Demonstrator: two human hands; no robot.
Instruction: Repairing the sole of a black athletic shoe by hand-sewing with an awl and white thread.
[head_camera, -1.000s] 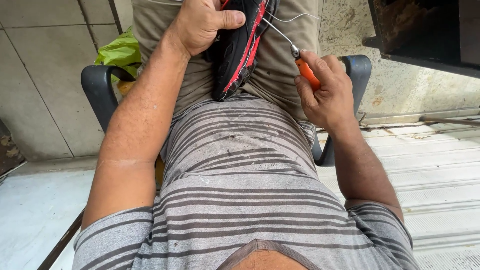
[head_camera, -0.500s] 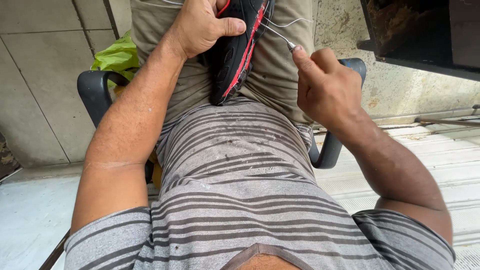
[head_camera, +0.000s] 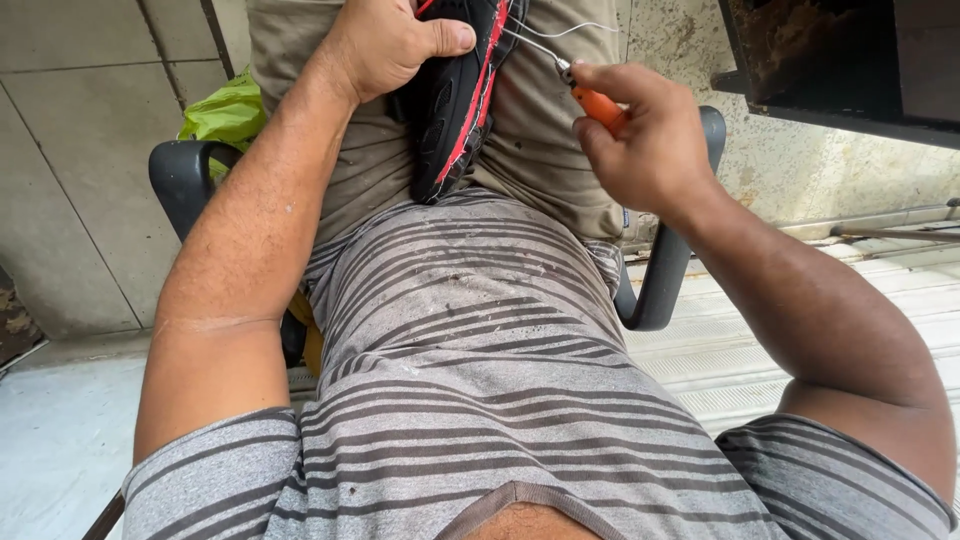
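While the person sits in a dark plastic armchair (head_camera: 180, 175), the left hand (head_camera: 385, 45) grips a black shoe with red trim (head_camera: 455, 100), fingers wrapped over its upper and thumb pressed against the sole. The shoe lies sole-up on the lap, on beige trousers (head_camera: 530, 150), just above the hem of the grey striped shirt (head_camera: 470, 350). The right hand (head_camera: 650, 145) is closed around an orange-handled awl (head_camera: 597, 103), whose metal tip points at the shoe's edge. White thread (head_camera: 575, 30) runs from the shoe past the tip. A green bag (head_camera: 225, 110) lies behind the left armrest.
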